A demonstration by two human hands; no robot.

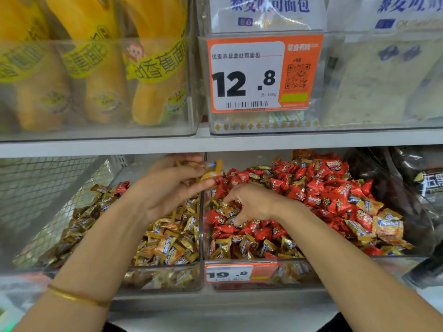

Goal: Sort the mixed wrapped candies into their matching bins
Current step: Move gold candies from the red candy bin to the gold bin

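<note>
The left hand (172, 188) grips several gold-wrapped candies (212, 170) above the clear plastic bin divider (201, 248); the right hand (254, 202) curls fingers into the mixed red and gold wrapped candies (263, 233); whether it holds any is unclear.

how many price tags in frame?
2. An orange 12.8 tag on the upper shelf's clear bin; a 19.8 tag on the front of the right candy bin. The left forearm covers part of the left candy bin's front, so another may be hidden.
</note>
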